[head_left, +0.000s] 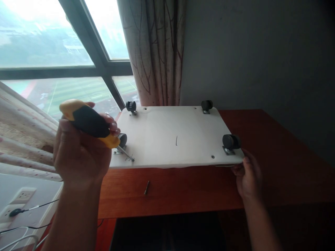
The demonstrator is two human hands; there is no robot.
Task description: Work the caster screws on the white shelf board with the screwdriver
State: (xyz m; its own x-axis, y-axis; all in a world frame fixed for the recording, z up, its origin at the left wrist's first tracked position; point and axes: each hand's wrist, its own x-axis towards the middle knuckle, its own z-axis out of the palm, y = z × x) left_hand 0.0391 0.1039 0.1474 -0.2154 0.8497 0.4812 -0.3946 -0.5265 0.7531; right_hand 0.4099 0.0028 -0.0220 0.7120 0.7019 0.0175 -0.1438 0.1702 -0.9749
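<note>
I find the white board (162, 139) lying on the wooden table (199, 190), wheels upward, with a caster near each of its corners. My left hand (82, 150) is wrapped around the handle of a screwdriver (90, 120), fingers curled closed on the grip, above the board's near-left corner. The shaft slants down to a small round fitting (133, 159) in the board, just beside the near-left caster (122, 140); whether the tip is fully seated I cannot tell. My right hand (248, 176) pinches the board's near-right corner, thumb along the edge and fingers below, close to the near-right caster (231, 142); how firm that hold is cannot be judged. A loose screw (147, 187) lies on the table in front of the board's near edge. Assessment: the shaft leans noticeably, so in my judgement it should be brought square to the board before any turning, with steady downward pressure to keep the tip from slipping and scoring the white surface. The right hand should brace the corner against twist, and turns should be short and even.
</note>
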